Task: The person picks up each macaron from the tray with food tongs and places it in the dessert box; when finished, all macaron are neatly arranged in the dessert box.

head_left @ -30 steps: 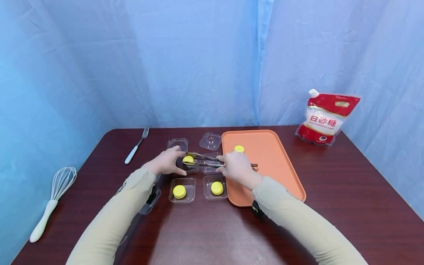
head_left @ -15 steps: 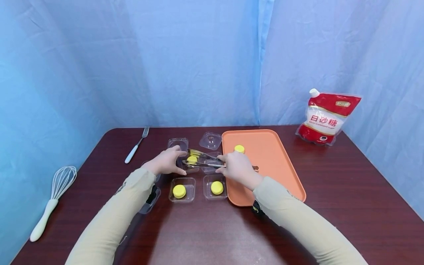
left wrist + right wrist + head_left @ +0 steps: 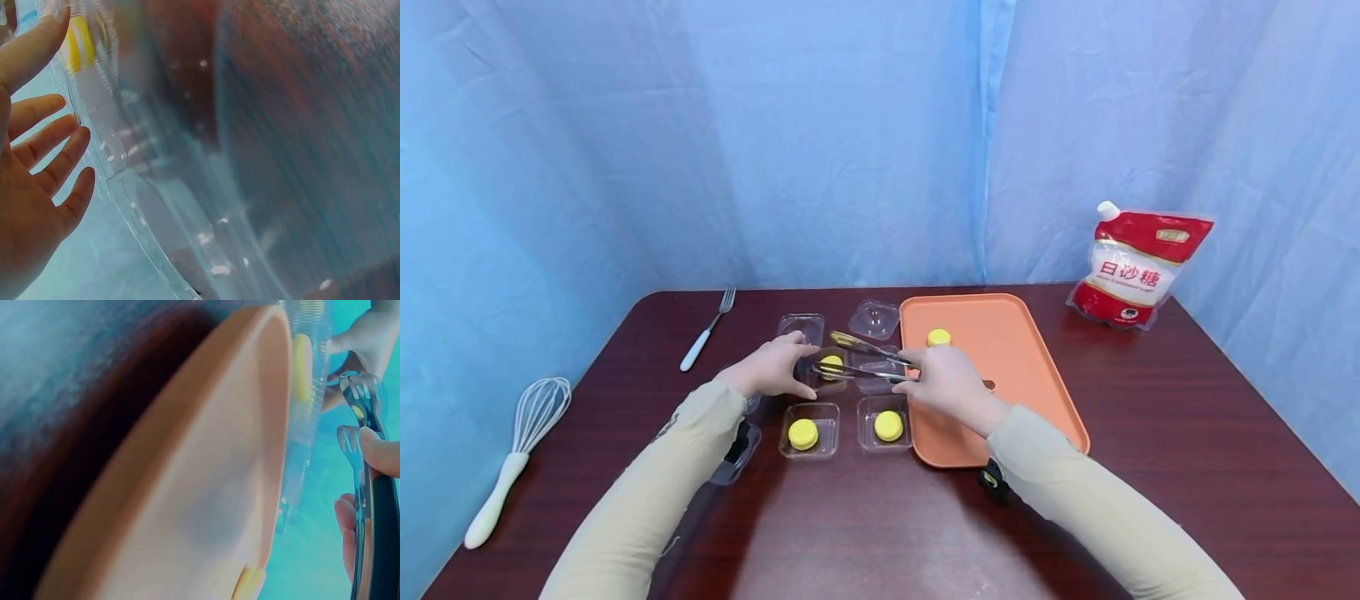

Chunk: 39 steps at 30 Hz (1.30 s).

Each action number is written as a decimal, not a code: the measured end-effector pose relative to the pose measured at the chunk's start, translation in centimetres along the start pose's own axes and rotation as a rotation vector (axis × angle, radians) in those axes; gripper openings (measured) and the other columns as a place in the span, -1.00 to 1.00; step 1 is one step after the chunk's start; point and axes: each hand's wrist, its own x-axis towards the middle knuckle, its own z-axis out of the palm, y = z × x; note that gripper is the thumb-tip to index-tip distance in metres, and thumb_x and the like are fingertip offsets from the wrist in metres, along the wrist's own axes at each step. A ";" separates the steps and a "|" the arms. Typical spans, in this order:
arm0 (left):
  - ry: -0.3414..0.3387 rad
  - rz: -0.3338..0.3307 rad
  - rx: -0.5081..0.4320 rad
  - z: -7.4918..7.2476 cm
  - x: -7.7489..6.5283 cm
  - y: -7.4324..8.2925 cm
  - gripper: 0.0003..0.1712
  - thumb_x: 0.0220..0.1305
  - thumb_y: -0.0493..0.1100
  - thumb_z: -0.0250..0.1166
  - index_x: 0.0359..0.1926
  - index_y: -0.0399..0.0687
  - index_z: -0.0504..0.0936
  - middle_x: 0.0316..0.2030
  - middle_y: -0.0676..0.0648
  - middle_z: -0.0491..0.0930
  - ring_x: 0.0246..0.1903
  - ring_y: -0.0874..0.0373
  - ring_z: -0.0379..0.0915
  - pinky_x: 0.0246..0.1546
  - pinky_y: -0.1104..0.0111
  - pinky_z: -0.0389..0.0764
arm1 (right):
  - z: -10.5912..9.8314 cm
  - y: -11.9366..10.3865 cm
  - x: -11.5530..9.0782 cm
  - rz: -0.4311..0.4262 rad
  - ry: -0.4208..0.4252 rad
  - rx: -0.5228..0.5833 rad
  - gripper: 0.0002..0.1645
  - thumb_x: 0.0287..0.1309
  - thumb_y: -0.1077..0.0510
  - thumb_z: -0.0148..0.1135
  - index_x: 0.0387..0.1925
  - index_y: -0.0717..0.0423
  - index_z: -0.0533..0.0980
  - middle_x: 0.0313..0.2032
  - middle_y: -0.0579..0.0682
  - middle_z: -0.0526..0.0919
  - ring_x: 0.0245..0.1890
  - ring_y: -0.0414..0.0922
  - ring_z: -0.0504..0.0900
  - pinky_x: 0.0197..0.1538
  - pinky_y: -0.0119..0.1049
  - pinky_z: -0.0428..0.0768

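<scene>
With its fingers spread, my left hand (image 3: 775, 367) rests at the left side of a clear plastic container (image 3: 842, 385). A yellow macaron (image 3: 832, 367) lies in that container. My right hand (image 3: 951, 379) grips metal tongs (image 3: 868, 372) above the tray's left edge. The tong arms stand apart around the macaron, with a visible gap. The left wrist view shows the left thumb and fingers (image 3: 69, 147) along the clear wall, near a macaron (image 3: 80, 44). In the right wrist view, the right thumb (image 3: 381, 453) presses on the tongs (image 3: 359, 462).
Two nearer containers hold macarons (image 3: 803, 433) (image 3: 888, 426). An orange tray (image 3: 1022, 375) bears another macaron (image 3: 938, 337). Clear lids (image 3: 875, 320) lie behind and left. A fork (image 3: 706, 333) and whisk (image 3: 512, 467) lie left; a sugar bag (image 3: 1138, 271) stands back right.
The tongs' arms have spread from around the macaron, which now lies loose between them in the container. My right hand has shifted slightly right; my left hand has stayed nearly still.
</scene>
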 end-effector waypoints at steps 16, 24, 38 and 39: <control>0.037 0.004 -0.028 0.2 -0.5 -0.4 -0.10 -0.02 0.03 0.48 0.33 -0.16 0.34 0.07 -0.22 0.41 -0.11 0.00 0.39 -0.03 0.15 0.54 | -3.3 3.4 -2.0 0.078 0.070 0.027 -0.57 -0.05 0.03 0.45 -0.08 0.03 0.63 -0.68 -0.11 0.56 -0.74 -0.25 0.39 -0.62 -0.36 0.32; 0.016 -0.023 -0.048 0.1 -0.8 -0.2 -0.10 0.01 0.03 0.46 0.35 -0.13 0.32 0.21 -0.27 0.32 0.12 -0.13 0.35 0.12 0.03 0.47 | -4.6 6.3 -2.8 0.151 0.063 -0.059 -0.47 -0.04 -0.02 0.44 0.01 0.04 0.61 -0.78 -0.13 0.47 -0.72 -0.20 0.41 -0.62 -0.32 0.35; 0.013 -0.017 -0.070 0.3 -1.0 -0.1 -0.15 0.04 0.01 0.44 0.34 -0.11 0.34 0.20 -0.25 0.32 0.13 -0.12 0.35 0.12 0.03 0.47 | -4.8 9.9 -3.5 0.278 -0.005 -0.088 -0.49 -0.02 -0.02 0.41 -0.03 0.14 0.61 -0.63 -0.07 0.63 -0.63 -0.10 0.52 -0.57 -0.18 0.48; 0.015 -0.015 -0.068 0.3 -1.0 -0.1 -0.15 0.04 0.01 0.44 0.34 -0.10 0.34 0.20 -0.25 0.32 0.13 -0.11 0.35 0.12 0.03 0.48 | -4.8 10.1 -3.6 0.283 -0.005 -0.088 -0.50 -0.03 -0.02 0.41 -0.04 0.13 0.62 -0.62 -0.07 0.64 -0.62 -0.09 0.52 -0.57 -0.17 0.48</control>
